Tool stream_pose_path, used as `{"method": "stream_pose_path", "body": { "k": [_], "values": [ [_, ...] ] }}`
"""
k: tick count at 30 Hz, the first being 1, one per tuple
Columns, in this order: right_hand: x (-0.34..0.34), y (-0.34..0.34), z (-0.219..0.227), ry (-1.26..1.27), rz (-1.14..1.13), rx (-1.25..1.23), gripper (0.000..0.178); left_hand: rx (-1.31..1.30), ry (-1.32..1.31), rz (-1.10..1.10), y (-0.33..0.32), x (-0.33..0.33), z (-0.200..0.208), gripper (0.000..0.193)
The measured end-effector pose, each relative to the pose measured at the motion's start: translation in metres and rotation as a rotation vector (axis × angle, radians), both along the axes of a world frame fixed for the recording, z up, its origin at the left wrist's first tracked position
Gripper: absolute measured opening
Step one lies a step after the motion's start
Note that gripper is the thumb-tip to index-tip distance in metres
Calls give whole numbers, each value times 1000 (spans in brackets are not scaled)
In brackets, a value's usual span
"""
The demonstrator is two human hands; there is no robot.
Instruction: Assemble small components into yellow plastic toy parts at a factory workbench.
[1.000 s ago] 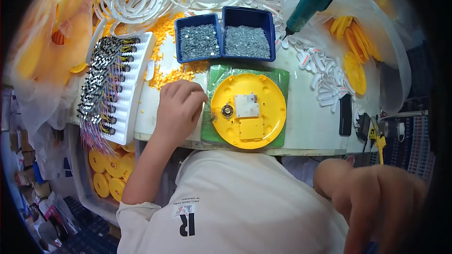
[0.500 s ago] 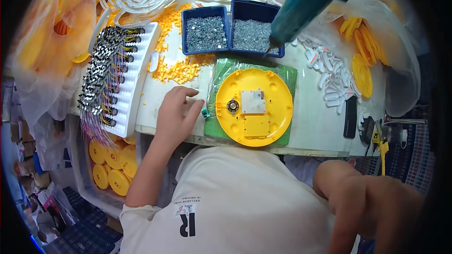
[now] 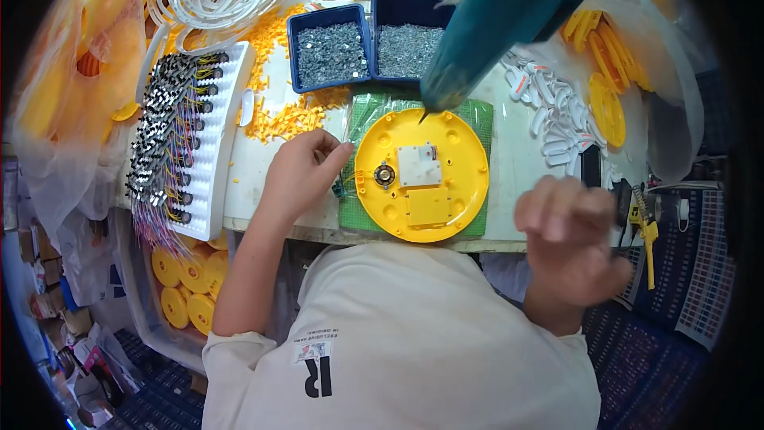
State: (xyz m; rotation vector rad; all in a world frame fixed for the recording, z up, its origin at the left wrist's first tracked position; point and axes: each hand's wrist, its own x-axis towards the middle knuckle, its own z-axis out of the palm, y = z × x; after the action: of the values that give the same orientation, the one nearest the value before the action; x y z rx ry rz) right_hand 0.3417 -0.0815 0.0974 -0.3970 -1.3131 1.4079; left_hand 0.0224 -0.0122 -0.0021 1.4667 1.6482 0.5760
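Observation:
A round yellow plastic housing (image 3: pixel 469 191) lies on a green mat (image 3: pixel 344 211). Fixed inside it are a white box-shaped module (image 3: pixel 418 166) and a small round speaker (image 3: pixel 384 176). My left hand (image 3: pixel 298 175) rests by the housing's left rim, fingers loosely bent and thumb apart, with nothing visible in its grasp. A small green circuit board (image 3: pixel 338 189) lies just below that thumb. My right hand (image 3: pixel 569 239), blurred, is raised at the table's front edge, fingers loosely apart and apparently holding nothing. A teal electric screwdriver (image 3: pixel 493 32) hangs overhead, its bit above the housing's far rim.
Two blue bins (image 3: pixel 330 48) of screws stand behind the mat. Small yellow parts (image 3: pixel 286 121) are scattered beside them. At left, a white foam tray (image 3: pixel 223 151) holds wired components. White plastic pieces (image 3: pixel 549 111) lie at right, near a bag of yellow parts (image 3: pixel 609 111).
My right hand has risen from the lower right to the table edge. The screwdriver's bit has shifted leftward and nearer, over the housing. My left hand's thumb has come closer to the rim.

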Motion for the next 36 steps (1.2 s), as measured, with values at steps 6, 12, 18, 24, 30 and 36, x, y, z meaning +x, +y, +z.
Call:
{"method": "stream_pose_path", "body": {
  "k": [6, 12, 18, 24, 30, 36],
  "values": [
    [20, -34, -58, -122, -271, -146, 69, 90, -13, 20, -1, -13, -1, 25],
    [51, -42, -73, -147, -421, -153, 68, 109, -3, 107, -24, -27, 0, 23],
    [107, -51, -78, -276, -616, -170, 55, 188, 176, 151, -44, -27, 4, 18],
    [196, -95, -89, -254, -988, -396, 36, 556, 370, -284, -33, -2, 31, 17],
    [208, -107, -101, 0, -1285, -773, 28, 545, 509, -591, -29, -8, 28, 13],
    [261, -124, -105, 33, -1579, -685, 26, 715, 577, -655, -29, -13, 29, 15]
  ]
}}
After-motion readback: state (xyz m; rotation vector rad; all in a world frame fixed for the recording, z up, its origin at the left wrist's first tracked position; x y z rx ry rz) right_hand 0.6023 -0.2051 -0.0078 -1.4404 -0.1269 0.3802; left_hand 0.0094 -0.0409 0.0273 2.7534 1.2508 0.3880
